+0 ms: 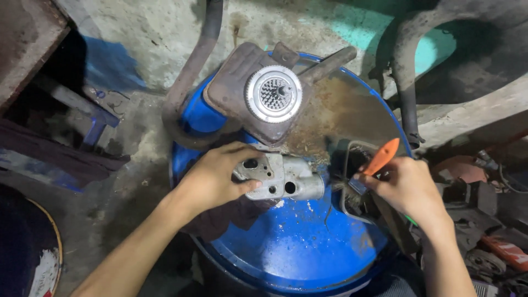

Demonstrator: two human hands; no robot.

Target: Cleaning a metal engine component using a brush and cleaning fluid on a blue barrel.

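Fingers of the left hand (217, 177) clamp a grey metal casting (280, 179) lying on the blue drum lid (297, 247). The right hand (407, 187) is closed around an orange-handled brush (377, 164) beside the casting's end.

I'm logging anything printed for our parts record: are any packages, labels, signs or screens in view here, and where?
None that I can make out: no package, label, sign or screen shows on the round blue metal drum top, the grey cast-metal part or the rough concrete floor.

Left hand (214, 179) grips a grey metal casting (283, 179) on a blue drum (297, 247); right hand (407, 187) holds an orange-handled brush (379, 159).
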